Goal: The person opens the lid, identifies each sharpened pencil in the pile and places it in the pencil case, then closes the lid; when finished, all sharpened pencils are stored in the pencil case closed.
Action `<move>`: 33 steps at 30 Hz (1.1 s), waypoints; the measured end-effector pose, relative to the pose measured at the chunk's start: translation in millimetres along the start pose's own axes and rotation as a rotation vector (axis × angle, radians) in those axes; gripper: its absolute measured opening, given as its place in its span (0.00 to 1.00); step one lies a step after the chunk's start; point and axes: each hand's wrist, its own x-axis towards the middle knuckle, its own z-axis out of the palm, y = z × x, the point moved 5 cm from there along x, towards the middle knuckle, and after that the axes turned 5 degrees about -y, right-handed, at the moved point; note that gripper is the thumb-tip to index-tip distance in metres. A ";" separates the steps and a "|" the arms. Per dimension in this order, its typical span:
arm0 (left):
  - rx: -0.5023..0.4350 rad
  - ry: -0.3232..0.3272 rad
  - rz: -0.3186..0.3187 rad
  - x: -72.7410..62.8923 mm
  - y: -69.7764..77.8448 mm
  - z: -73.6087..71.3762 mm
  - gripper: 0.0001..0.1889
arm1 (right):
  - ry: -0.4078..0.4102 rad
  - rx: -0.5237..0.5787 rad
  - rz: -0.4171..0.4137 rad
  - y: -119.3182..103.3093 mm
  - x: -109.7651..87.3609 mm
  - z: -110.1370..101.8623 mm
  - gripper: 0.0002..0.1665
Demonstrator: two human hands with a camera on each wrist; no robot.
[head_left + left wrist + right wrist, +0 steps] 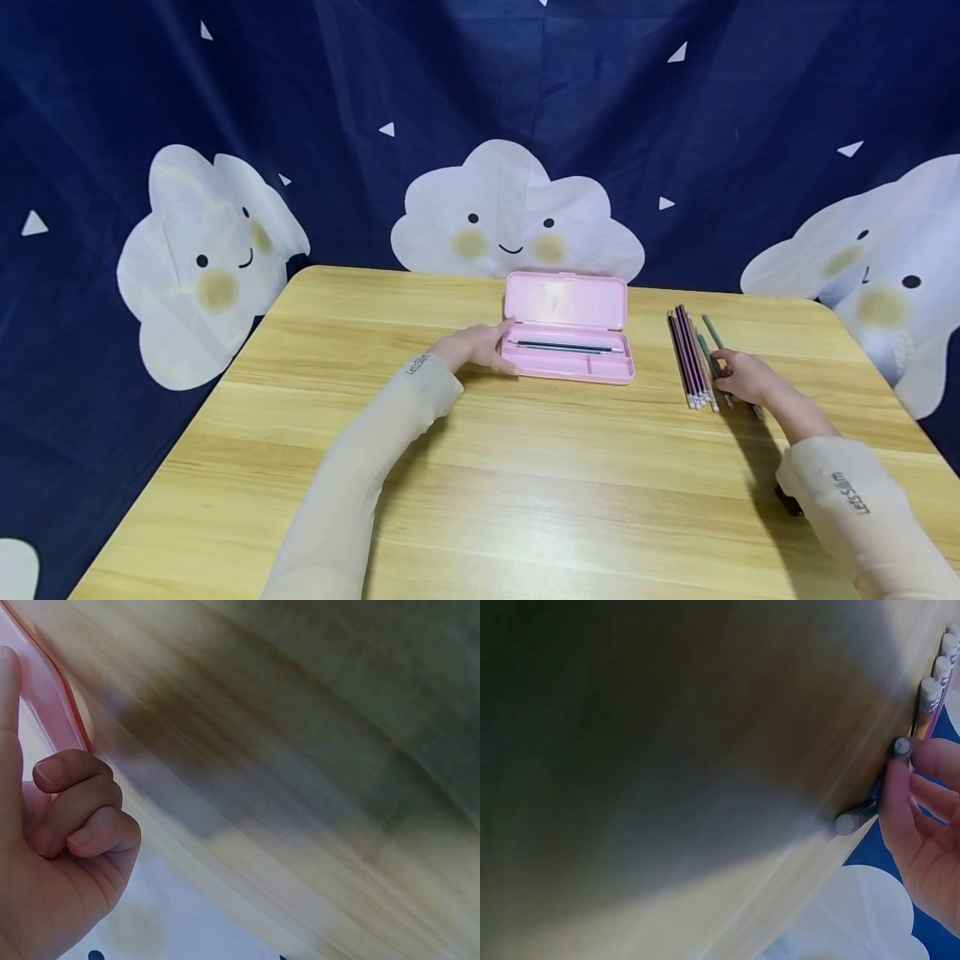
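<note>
A pink pencil case lies on the table with its lid up, holding a few dark and pale-blue pencils. My left hand grips the case's left end; in the left wrist view one digit runs straight along the pink wall while the other fingers curl. Over on the right, my right hand pinches a green pencil by its near end between thumb and finger. Another green pencil passes beneath this hand. Just left of it is a bunch of dark and purple pencils, white erasers toward me.
The wooden table meets a dark blue cloth printed with white clouds along its far edge. A small black object shows under the right sleeve.
</note>
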 end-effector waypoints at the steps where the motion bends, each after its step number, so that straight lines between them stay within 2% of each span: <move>1: -0.001 0.001 -0.001 -0.2 0.0 -0.3 0.56 | -0.004 0.000 0.005 -0.4 0.3 -0.1 0.30; 5: -0.008 0.006 -0.001 -0.2 0.1 -1.0 0.56 | 0.000 0.008 0.008 -1.1 -0.5 0.0 0.30; 12: -0.004 0.000 0.004 1.5 0.2 3.1 0.56 | 0.079 0.013 -0.028 -4.1 -4.2 -3.2 0.30; 20: 0.002 0.005 -0.001 0.4 0.9 2.7 0.56 | 0.189 0.043 -0.100 -26.9 -1.5 -12.1 0.29; 25: 0.002 0.003 -0.005 0.2 0.5 1.3 0.56 | 0.221 0.048 -0.165 -44.9 3.2 -11.9 0.29; 33: -0.011 0.003 -0.003 -0.2 1.3 0.2 0.56 | 0.267 -0.034 -0.324 -73.9 17.4 -5.3 0.24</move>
